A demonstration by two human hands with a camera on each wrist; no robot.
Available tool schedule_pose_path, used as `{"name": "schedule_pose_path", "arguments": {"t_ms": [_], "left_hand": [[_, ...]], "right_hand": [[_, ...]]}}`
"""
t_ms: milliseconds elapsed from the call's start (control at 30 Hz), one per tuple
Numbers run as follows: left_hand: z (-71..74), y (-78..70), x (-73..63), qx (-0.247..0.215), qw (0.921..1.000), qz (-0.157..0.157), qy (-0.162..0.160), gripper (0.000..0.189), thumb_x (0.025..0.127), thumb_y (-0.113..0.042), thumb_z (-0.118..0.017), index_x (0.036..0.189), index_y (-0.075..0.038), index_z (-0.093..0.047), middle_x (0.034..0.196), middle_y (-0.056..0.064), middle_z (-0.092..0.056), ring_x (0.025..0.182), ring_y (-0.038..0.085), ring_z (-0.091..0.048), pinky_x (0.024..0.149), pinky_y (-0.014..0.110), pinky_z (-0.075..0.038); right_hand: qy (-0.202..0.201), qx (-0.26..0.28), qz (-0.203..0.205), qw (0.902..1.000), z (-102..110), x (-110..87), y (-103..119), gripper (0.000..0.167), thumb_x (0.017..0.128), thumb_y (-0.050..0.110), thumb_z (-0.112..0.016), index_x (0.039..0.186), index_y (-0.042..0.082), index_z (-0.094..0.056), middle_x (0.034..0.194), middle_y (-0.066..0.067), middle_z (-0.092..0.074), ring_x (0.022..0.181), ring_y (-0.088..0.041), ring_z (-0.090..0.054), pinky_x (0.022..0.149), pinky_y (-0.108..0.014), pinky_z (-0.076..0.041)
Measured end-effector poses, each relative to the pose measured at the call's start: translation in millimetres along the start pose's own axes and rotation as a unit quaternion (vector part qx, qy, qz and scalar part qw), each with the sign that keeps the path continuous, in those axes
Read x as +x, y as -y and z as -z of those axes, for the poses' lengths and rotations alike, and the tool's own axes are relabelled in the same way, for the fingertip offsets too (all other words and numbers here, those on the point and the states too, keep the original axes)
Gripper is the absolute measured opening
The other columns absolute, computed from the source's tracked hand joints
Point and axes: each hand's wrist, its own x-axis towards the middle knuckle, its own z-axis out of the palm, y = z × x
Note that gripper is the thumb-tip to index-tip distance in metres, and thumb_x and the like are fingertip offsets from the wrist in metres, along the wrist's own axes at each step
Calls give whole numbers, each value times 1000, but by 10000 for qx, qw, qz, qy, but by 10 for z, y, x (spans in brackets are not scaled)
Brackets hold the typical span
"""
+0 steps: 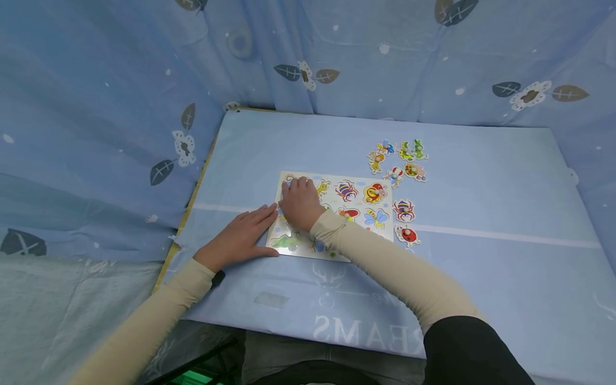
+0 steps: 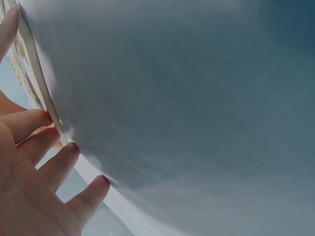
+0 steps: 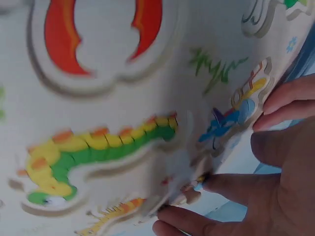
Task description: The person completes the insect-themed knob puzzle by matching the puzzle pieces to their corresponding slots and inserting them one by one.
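A flat puzzle board with printed insects in cut-out shapes lies on the table. My right hand is over its upper left part, fingers bent down. In the right wrist view, its fingertips pinch a small colored puzzle piece, mostly hidden by the fingers. Spread flat, my left hand rests at the board's left side. Its straight fingertips touch the edge region in the left wrist view. A printed caterpillar shows close by on the board.
Several loose insect pieces lie right of the board, among them a spider, a red ladybug and a green caterpillar. A patterned cloth covers the table. Blue curtains hang behind and at the left.
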Motion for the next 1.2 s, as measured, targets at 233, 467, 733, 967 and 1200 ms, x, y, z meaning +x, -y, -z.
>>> {"name": "schedule_pose_path", "arguments": {"t_ms": [233, 467, 733, 967, 1200], "left_hand": [[4, -25, 39, 37, 10000, 33, 30, 101, 89, -60, -73, 162, -4, -31, 172, 12, -25, 158, 35, -29, 122, 58, -34], [-50, -39, 34, -43, 9992, 346, 210, 103, 88, -63, -72, 163, -5, -29, 173, 10, -23, 159, 35, -27, 123, 59, -32], [-22, -32, -29, -75, 9984, 527, 201, 106, 86, -64, -74, 163, -6, -29, 174, 9, -22, 160, 34, -25, 124, 60, -31], [9, -46, -21, -17, 9985, 502, 206, 107, 86, -63, -75, 163, -5, -29, 173, 9, -23, 159, 35, -26, 124, 60, -31], [-11, -86, 26, -54, 9990, 393, 204, 106, 86, -64, -74, 163, -6, -29, 173, 9, -22, 159, 35, -26, 123, 60, -31]], "right_hand": [[-2, 184, 25, 9998, -31, -25, -90, 59, 111, 44, -42, 156, 7, -44, 141, -16, -57, 129, -32, -55, 106, -43, -49], [118, 1348, 588, 9891, -100, 78, -476, 44, 112, 34, -42, 150, 15, -53, 135, -14, -61, 124, -32, -60, 104, -46, -54], [-527, 2754, -759, 9569, -285, -36, -1491, 32, 106, 24, -59, 127, 1, -64, 115, -19, -73, 94, -33, -72, 79, -47, -61], [-956, 2626, -1861, 9420, -576, -166, -2053, 23, 101, 19, -66, 104, -4, -64, 92, -23, -67, 76, -38, -66, 65, -51, -55], [-1289, 2651, -2094, 9323, -720, -148, -2166, 21, 103, 17, -64, 100, -5, -65, 83, -24, -67, 68, -39, -68, 60, -50, -56]]}}
